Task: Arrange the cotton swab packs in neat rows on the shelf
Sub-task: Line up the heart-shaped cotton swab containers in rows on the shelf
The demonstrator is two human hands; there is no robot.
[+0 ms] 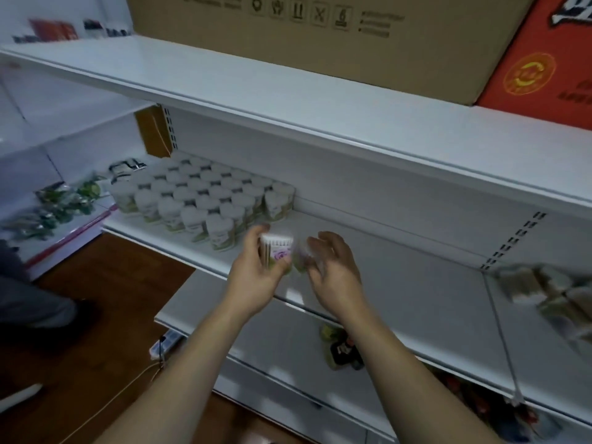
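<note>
We have a cotton swab pack [278, 251] in our left hand [256, 280], just left of the frame's centre, with the fingers and thumb curled round it; it stands roughly upright, long axis pointing up toward the shelf above. Our right hand [333, 270] sits just beside it, fingers bent round a second pack [301, 257], though blur makes it hard to tell how firmly it grips. The block of arranged packs [205, 200] lies up and to the left of both hands, on the white shelf [400, 274], its rows running back toward the rear wall. The bare stretch of shelf just right of that block, directly beyond our fingertips, is where we judge the next pack belongs. The left hand is nearer the block, so it likely places first, moving forward and slightly left. Both forearms reach up from the bottom of the frame, palms turned toward each other.
</note>
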